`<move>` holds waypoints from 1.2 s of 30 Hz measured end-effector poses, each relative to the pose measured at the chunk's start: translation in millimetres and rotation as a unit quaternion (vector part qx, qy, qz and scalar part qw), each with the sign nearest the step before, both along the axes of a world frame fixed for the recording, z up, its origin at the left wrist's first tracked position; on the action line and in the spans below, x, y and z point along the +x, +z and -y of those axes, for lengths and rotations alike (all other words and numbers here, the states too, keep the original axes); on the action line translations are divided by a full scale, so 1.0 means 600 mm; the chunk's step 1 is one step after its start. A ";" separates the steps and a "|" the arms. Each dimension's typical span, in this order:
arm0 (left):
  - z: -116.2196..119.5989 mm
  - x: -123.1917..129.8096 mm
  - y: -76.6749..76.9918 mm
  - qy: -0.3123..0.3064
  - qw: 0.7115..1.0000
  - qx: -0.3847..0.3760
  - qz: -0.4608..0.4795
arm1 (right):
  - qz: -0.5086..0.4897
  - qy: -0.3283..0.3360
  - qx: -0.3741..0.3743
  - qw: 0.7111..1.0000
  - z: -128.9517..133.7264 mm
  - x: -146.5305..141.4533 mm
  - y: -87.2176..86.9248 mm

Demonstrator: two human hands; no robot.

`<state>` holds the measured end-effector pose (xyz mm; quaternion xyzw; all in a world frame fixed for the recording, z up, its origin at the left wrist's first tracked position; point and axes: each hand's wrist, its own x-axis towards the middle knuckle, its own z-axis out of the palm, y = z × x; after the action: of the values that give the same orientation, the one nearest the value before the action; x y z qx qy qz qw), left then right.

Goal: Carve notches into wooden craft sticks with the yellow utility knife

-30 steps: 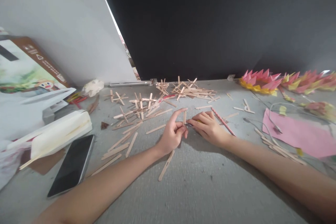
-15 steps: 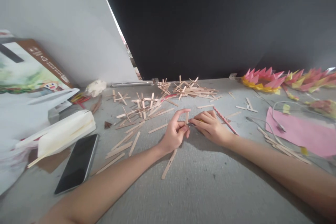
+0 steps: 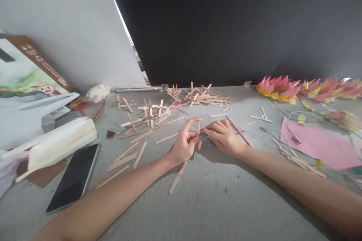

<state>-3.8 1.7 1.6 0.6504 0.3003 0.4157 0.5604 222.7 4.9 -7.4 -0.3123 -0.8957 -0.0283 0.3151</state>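
Note:
Near the middle of the grey table, my left hand (image 3: 183,146) pinches a short upright wooden craft stick (image 3: 198,127), its top against the bent forefinger. Close by on the right, my right hand (image 3: 223,135) is closed round a yellow utility knife (image 3: 213,130), mostly hidden under the fingers. The knife's dark tip points left and comes up to the stick; whether they touch I cannot tell. A loose craft stick with dark marks (image 3: 177,179) lies below my left wrist. Beyond the right hand rests a red patterned pencil-like rod (image 3: 238,130).
Several craft sticks, some joined into crosses (image 3: 149,113), lie heaped behind the hands. At left are a black phone (image 3: 74,177), a white carton (image 3: 63,141) and a printed bag (image 3: 31,71). Pink paper (image 3: 319,147), a cable (image 3: 294,135) and folded-paper pieces (image 3: 278,88) lie right.
The view has shifted slightly, so most things sit a little further left. Both hands keep nearly the same pose around the stick and the knife.

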 end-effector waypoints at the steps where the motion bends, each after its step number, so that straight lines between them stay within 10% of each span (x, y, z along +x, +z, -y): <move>1: 0.000 0.000 -0.001 -0.001 1.000 0.000 0.000 | 0.002 0.001 0.001 1.000 0.000 0.000 0.000; 36: -0.008 0.003 0.002 -0.053 0.996 -0.074 -0.001 | 0.005 0.003 -0.017 1.000 -0.006 -0.003 0.001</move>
<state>-1.9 6.4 2.9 0.6227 0.2960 0.3614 0.6277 220.8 8.4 -7.0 -0.3147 -0.8985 -0.0140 0.3059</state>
